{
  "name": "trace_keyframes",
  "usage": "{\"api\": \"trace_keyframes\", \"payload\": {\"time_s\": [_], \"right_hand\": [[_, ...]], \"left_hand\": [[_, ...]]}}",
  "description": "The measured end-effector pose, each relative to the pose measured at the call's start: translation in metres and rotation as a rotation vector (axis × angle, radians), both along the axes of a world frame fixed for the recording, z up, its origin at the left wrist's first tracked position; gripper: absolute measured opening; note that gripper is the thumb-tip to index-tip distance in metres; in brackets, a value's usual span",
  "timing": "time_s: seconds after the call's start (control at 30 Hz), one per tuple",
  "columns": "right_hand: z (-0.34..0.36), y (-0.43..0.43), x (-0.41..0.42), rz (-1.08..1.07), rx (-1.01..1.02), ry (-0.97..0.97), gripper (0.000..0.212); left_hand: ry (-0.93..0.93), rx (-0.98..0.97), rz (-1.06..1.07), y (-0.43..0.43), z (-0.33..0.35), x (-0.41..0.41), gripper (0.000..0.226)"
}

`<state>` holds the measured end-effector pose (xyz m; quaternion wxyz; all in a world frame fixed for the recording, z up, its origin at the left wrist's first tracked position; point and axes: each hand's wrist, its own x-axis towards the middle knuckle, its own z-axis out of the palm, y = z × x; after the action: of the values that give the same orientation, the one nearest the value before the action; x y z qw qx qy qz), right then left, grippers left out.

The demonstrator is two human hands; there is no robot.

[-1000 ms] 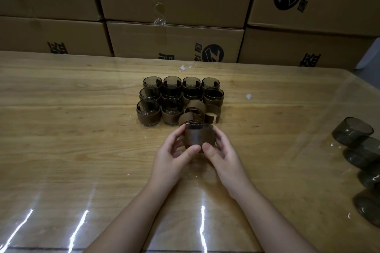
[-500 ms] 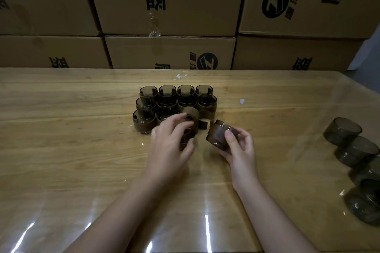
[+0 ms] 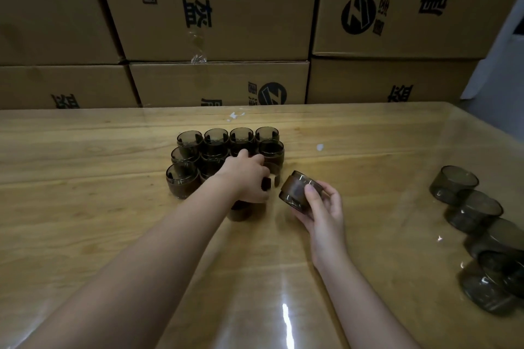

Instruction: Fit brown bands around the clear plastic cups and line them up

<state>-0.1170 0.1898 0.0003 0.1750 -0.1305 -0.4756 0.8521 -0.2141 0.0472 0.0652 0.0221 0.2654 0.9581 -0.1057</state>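
Note:
A block of banded cups stands in rows at the middle of the wooden table. My left hand reaches over the loose brown bands at the block's front right, with its fingers curled down onto them. Another brown band lies under my left wrist. My right hand grips a banded cup, tilted with its mouth turned up and to the left, just right of the loose bands.
Several bare clear cups lie in a row along the table's right edge. Stacked cardboard boxes form a wall behind the table's far edge.
Both hands first held the cup together. My left hand let go and moved forward onto the loose bands, while my right hand carried the tilted cup to the right.

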Motion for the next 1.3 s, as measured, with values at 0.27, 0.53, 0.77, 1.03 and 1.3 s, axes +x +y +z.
{"api": "trace_keyframes", "payload": {"time_s": [0.27, 0.53, 0.77, 1.03, 1.3], "right_hand": [[0.0, 0.002, -0.002, -0.01, -0.032, -0.001, 0.017], [-0.002, 0.011, -0.005, -0.04, -0.055, 0.001, 0.018], [-0.005, 0.006, -0.002, 0.015, 0.106, 0.034, 0.022], [-0.01, 0.004, -0.004, -0.027, 0.31, -0.009, 0.026], [-0.011, -0.011, -0.037, 0.054, 0.451, 0.055, 0.026]], "left_hand": [[-0.015, -0.008, -0.088, 0.008, 0.005, 0.01, 0.027], [-0.036, 0.034, -0.164, -0.026, -0.001, 0.058, 0.029], [0.175, 0.116, -0.239, -0.05, -0.025, 0.088, 0.034], [0.382, 0.203, -0.283, -0.054, -0.044, 0.103, 0.021], [0.349, 0.464, -0.322, -0.047, -0.056, 0.122, 0.033]]}}
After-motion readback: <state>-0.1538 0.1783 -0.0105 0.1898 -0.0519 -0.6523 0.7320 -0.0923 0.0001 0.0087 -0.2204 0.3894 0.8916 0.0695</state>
